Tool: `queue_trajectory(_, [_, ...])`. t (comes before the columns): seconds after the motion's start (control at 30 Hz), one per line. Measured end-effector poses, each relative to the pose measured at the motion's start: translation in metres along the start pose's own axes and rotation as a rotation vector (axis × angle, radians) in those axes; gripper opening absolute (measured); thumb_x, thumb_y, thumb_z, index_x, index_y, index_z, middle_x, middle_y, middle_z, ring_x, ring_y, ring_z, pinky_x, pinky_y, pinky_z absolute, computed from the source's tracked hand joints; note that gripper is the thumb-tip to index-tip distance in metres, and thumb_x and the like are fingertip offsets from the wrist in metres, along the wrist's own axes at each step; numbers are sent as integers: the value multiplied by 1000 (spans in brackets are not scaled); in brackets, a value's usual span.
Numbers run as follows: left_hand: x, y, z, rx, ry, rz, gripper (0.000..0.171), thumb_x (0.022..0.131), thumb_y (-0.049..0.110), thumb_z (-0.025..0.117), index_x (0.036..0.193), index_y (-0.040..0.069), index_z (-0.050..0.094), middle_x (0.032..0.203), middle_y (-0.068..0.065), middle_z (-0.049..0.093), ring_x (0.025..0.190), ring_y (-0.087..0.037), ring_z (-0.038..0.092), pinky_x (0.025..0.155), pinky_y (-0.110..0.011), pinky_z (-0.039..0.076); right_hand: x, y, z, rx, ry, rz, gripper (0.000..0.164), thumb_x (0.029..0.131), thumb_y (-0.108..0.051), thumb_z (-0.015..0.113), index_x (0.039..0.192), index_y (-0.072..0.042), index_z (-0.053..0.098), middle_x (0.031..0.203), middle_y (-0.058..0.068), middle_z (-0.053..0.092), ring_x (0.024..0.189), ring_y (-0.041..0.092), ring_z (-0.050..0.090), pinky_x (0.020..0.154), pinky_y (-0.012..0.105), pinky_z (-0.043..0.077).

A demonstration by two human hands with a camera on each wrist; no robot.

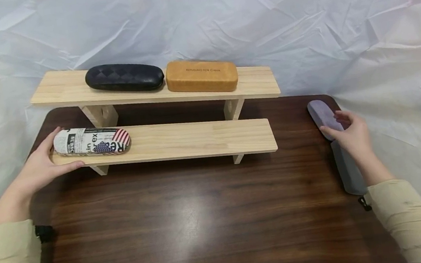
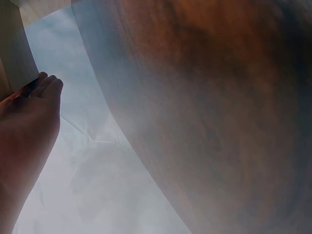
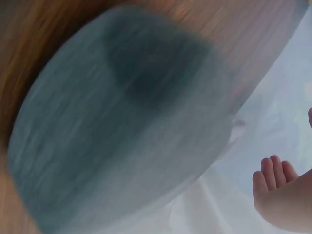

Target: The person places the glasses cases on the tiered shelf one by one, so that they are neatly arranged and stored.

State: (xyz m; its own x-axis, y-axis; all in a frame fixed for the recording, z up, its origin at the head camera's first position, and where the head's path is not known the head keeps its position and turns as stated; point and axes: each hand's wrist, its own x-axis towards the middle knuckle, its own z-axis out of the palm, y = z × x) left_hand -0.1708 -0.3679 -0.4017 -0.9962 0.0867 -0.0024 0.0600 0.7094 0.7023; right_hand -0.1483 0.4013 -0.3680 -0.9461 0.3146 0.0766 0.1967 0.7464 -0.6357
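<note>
Newsprint-pattern case [image 1: 89,143]: 9 o'clock, lower shelf [image 1: 195,140] | Left hand [image 1: 42,163]: at its 9-o'clock end, thumb and fingers spread | Lilac case [image 1: 320,111]: 3 o'clock, table [image 1: 128,229]; grey case [image 1: 347,171] at its 5 o'clock | Right hand [image 1: 354,133]: at lilac case, thumb and fingers apart, contact cannot be told

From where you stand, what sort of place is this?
Probably a makeshift staged workspace: wrinkled white plastic-looking sheeting hangs behind and beside a dark brown wood-grain table, which bears a pale two-tier wooden shelf.
</note>
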Motion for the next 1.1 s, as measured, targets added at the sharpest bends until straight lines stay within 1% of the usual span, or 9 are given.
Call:
queue_trajectory(0.17, [0,1,0,3,-2,-5,118,86,22,88,173,14,8,176,-26,16,154,-45,21,131,-43,11,7,15,-10,-20,-36,-14,75,99,-32,76,158,1,45,151,28,56,121,24,60,78,4,39])
queue_trajectory(0.3, [-1,1,0,0,-3,-1,117,87,22,87,173,13,8,176,-26,15,155,-45,20,131,-43,11,12,27,-15,11,-74,-23,77,97,-28,79,157,4,44,131,1,63,100,-10,51,75,1,41])
queue_trajectory(0.47, [0,1,0,-4,0,7,116,87,21,87,172,13,8,173,-31,18,154,-45,21,131,-40,11,18,39,-17,61,-103,-17,79,95,-22,81,157,9,41,112,-28,51,93,-18,47,75,0,43])
queue_trajectory(0.57, [0,2,0,-8,3,10,116,87,19,86,172,12,9,172,-33,20,152,-46,22,131,-35,11,22,45,-17,48,-117,-27,80,95,-21,81,156,11,41,116,-19,56,92,-18,47,75,0,42])
queue_trajectory(0.67, [0,3,0,-10,5,9,116,87,19,86,172,12,9,171,-33,21,152,-45,23,129,-30,11,25,50,-18,10,-136,-34,79,96,-22,80,156,12,40,130,10,62,92,-19,44,75,0,41])
queue_trajectory(0.8, [0,3,0,-5,5,5,116,87,19,86,172,12,9,172,-33,21,152,-46,23,131,-36,12,28,55,-19,-44,-166,-24,82,98,-27,78,157,12,38,151,39,49,94,-21,38,74,-1,39])
queue_trajectory(0.9, [0,3,0,-1,5,3,116,87,20,86,172,13,9,171,-34,21,152,-47,23,131,-40,12,30,58,-19,-79,-182,-10,84,98,-31,77,159,11,36,153,41,47,99,-14,43,73,-1,37])
queue_trajectory(1.0, [0,3,0,0,4,1,116,87,20,86,173,13,8,171,-34,22,151,-47,23,131,-40,12,32,59,-19,-87,-207,4,86,100,-32,75,161,11,32,156,41,44,115,18,60,72,0,35])
queue_trajectory(1.1, [0,2,0,-6,1,-1,116,87,20,86,173,14,7,171,-34,21,151,-47,23,131,-38,11,34,60,-18,-85,-238,27,90,101,-35,73,163,10,27,160,40,39,137,52,47,73,3,36])
